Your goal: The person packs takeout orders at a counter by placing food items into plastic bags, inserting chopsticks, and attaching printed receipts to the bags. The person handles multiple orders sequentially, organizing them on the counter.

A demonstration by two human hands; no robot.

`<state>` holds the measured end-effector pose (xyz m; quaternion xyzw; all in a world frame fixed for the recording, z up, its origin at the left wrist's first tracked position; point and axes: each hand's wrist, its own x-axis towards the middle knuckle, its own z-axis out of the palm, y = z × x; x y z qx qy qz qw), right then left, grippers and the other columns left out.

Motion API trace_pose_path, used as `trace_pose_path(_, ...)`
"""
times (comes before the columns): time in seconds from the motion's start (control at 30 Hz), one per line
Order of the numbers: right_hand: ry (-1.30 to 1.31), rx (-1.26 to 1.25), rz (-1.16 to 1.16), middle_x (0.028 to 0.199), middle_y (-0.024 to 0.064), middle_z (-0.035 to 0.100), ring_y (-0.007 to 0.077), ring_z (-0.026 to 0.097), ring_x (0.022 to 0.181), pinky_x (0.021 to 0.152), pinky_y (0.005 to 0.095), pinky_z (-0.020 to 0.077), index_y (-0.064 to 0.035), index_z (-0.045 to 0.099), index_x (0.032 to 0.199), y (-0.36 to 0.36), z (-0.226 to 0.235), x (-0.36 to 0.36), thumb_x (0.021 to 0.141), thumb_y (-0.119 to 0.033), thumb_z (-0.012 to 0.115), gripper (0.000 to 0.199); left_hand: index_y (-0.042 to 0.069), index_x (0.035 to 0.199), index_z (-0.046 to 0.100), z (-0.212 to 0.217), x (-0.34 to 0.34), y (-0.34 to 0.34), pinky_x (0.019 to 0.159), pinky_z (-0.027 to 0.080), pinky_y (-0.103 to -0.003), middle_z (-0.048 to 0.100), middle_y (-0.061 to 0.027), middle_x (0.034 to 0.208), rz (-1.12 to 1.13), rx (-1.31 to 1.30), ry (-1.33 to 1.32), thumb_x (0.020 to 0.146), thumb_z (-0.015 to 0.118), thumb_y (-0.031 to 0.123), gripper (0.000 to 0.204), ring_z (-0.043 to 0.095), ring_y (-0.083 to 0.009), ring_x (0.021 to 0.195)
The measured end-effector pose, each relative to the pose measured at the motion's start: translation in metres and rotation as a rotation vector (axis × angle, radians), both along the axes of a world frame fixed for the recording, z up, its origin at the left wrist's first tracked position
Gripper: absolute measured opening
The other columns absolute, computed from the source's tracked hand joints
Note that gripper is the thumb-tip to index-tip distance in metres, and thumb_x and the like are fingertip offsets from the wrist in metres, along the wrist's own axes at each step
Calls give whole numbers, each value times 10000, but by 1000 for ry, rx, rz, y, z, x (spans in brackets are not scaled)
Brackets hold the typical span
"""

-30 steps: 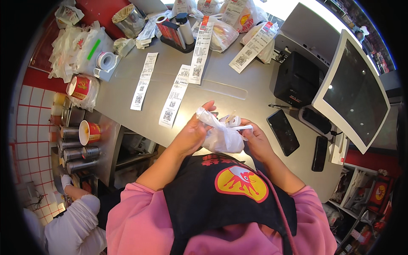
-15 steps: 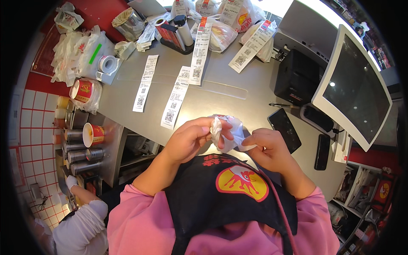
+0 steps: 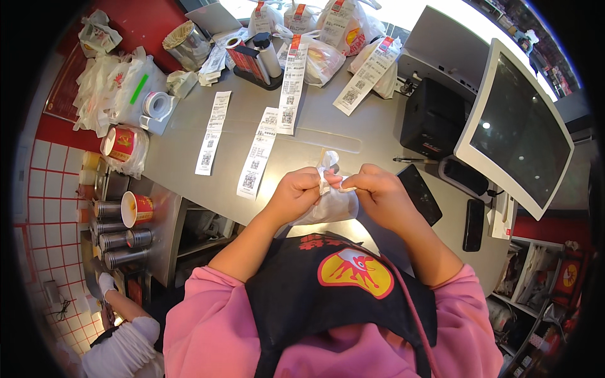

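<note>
the head-worn fisheye view looks down, close over the apron [image 3: 287, 309] and the counter [image 3: 178, 140].

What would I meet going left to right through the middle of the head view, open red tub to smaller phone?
Open red tub, leftmost receipt strip, next receipt strip, left hand, white plastic bag, right hand, larger phone, smaller phone.
</note>
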<state>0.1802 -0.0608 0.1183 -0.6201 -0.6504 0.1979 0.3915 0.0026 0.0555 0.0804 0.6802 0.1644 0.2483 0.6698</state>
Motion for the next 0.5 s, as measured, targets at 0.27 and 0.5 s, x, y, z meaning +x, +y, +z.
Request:
trace_pose_path(0.27,79,124,-100,714,87,514,247,543,630,569,319,443,-90,674,877,10,3,-11,727,57,572,234,45,926,696,12,6,-3,733,477,-298,639,-77,836,110,123,307,733,600,-45,234,599,-198,826)
trace_pose_path(0.5,1188,-51,-280,1075,120,584,207,643,880,647,283,519,-46,541,1134,21,-12,-25,832,69,487,328,54,829,665,11,12,-7,703,452,-297,537,-57,853,27,327,177,677,656,-39,178,555,-193,799)
